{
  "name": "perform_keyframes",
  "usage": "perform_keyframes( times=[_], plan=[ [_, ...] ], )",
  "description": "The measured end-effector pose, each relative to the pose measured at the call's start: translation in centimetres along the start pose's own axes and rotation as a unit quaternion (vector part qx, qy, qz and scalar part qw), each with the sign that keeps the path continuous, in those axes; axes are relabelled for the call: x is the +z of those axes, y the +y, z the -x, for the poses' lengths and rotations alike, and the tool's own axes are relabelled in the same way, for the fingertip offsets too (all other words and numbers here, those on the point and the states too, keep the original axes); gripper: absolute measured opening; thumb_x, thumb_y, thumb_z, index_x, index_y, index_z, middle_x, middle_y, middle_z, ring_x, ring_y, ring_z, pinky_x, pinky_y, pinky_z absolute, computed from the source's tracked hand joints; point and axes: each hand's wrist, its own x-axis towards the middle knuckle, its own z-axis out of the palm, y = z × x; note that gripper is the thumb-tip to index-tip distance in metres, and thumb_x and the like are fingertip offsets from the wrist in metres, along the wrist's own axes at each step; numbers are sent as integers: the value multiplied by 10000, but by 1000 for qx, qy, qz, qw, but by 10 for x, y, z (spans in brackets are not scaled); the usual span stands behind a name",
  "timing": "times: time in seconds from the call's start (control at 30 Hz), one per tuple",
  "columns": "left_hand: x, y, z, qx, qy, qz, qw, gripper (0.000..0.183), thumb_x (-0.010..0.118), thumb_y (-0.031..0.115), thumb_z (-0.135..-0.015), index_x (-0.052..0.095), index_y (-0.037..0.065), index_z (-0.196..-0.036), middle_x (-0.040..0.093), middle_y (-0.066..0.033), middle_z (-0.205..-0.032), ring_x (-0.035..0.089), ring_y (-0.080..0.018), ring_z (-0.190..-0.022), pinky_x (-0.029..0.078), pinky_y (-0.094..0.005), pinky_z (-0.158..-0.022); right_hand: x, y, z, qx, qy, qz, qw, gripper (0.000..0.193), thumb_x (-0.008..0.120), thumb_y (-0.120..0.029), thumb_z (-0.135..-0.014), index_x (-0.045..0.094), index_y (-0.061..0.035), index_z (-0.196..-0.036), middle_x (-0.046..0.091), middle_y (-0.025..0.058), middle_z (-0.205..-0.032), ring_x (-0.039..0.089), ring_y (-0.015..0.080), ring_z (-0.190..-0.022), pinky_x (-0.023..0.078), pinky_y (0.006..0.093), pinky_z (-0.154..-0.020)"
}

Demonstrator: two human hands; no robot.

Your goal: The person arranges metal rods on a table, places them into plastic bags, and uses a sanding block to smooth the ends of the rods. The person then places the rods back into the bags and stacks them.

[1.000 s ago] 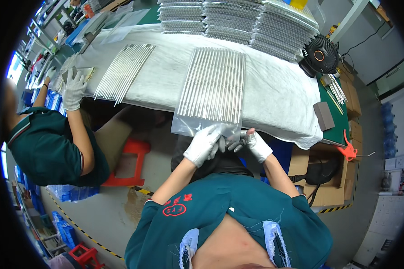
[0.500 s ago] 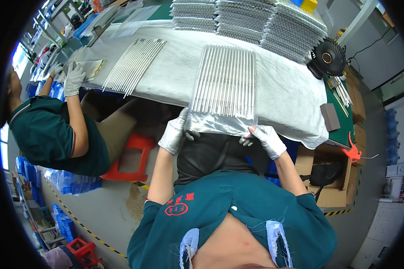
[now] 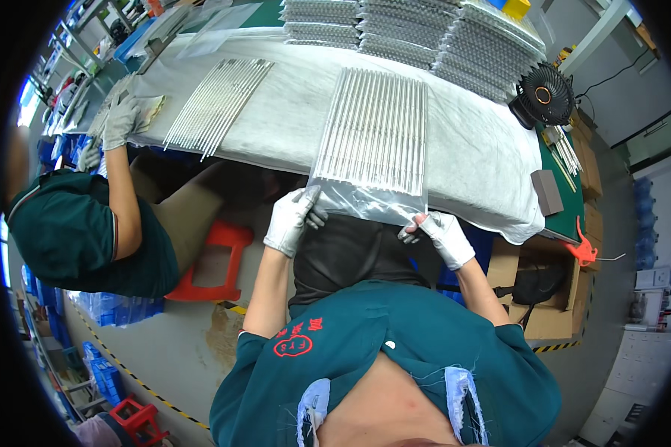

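A clear plastic bag lies at the table's near edge, its loose end hanging over. Inside it, thin silvery metal rods rest side by side in a flat row. My left hand, in a white glove, has its fingers curled at the bag's lower left corner. At the lower right corner my right hand, also gloved, pinches the plastic; a bare fingertip shows through the glove. To the left, a second row of loose metal rods lies on the white cloth.
Stacks of bubble-wrapped packs line the back of the table. A black fan and a grey block are at the right, near a red air gun. A co-worker with gloved hands works at the left, by a red stool.
My left hand has shifted slightly down along the bag's corner, with its fingers showing more. The bag's left corner lies a little further left. The co-worker has leaned and moved their hands.
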Motion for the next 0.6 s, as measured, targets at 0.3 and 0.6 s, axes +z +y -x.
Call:
perform_keyframes(
  times=[0.3,0.6],
  plan=[
    [-18,-1,15,-38,3,21,999,456,536,424,-897,601,-26,-876,649,-131,-720,612,-152,-547,473,-226,-490,-22,-52,16,-193,202,332,901,361,675,-339,-786,650,-14,-941,657,108,-878,640,219,-814,492,297,-755],
    [6,-4,-3,-25,-35,-61,997,378,528,340,-919,607,10,-752,627,-114,-618,571,-115,-495,449,-214,-485,2,-35,-42,-244,211,584,745,900,756,-412,-622,377,-10,-1333,397,170,-1359,284,347,-1314,146,539,-1080]
  ],
)
